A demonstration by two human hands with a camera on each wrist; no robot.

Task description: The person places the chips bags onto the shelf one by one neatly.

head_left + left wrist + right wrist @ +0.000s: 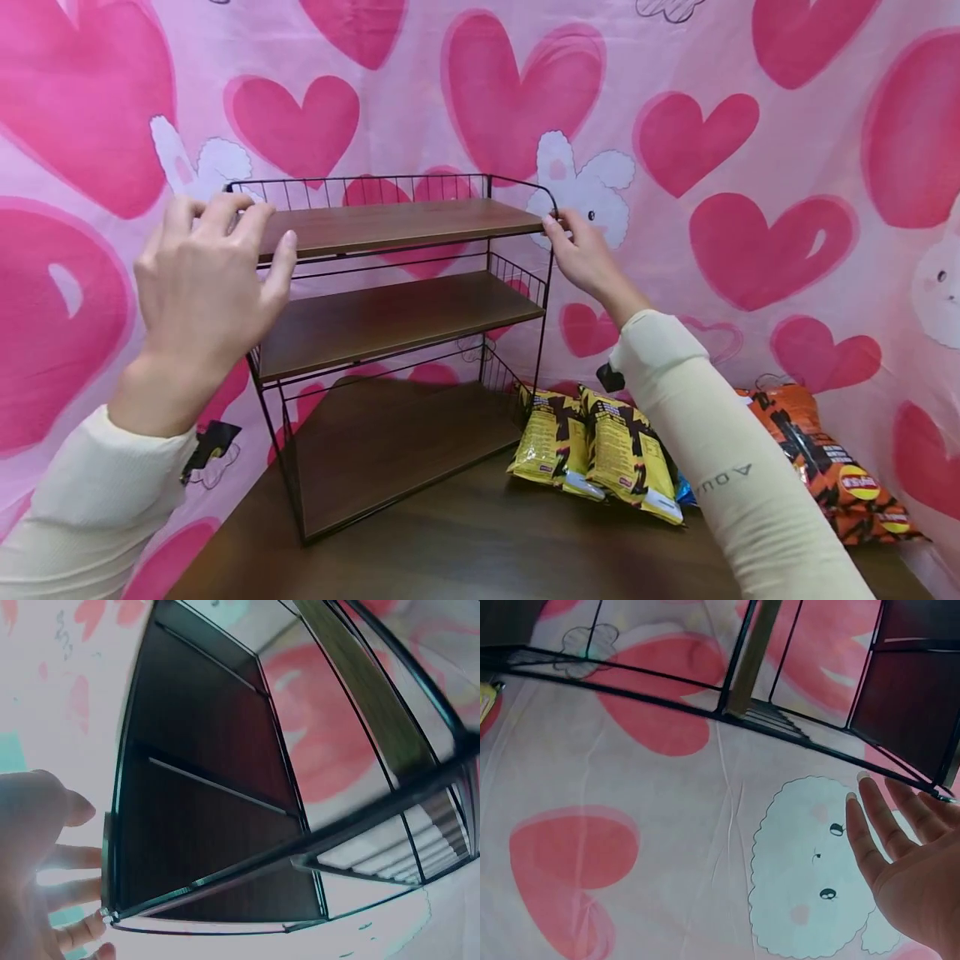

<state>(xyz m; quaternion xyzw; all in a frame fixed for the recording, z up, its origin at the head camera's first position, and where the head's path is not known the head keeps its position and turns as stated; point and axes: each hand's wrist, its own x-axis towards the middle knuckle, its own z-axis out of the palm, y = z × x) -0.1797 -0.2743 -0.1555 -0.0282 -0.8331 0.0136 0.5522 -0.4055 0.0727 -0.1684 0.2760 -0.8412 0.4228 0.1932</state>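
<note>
The shelf rack (405,321) seems stiff and light, best held by upper corners (556,206), where right hand (587,254) pinches and left hand (210,292) spreads loosely.

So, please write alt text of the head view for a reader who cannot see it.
A person's left hand and right hand are at opposite ends of the top board of a three-tier rack. At right are yellow and orange bags, before a pink heart-patterned backdrop.
</note>
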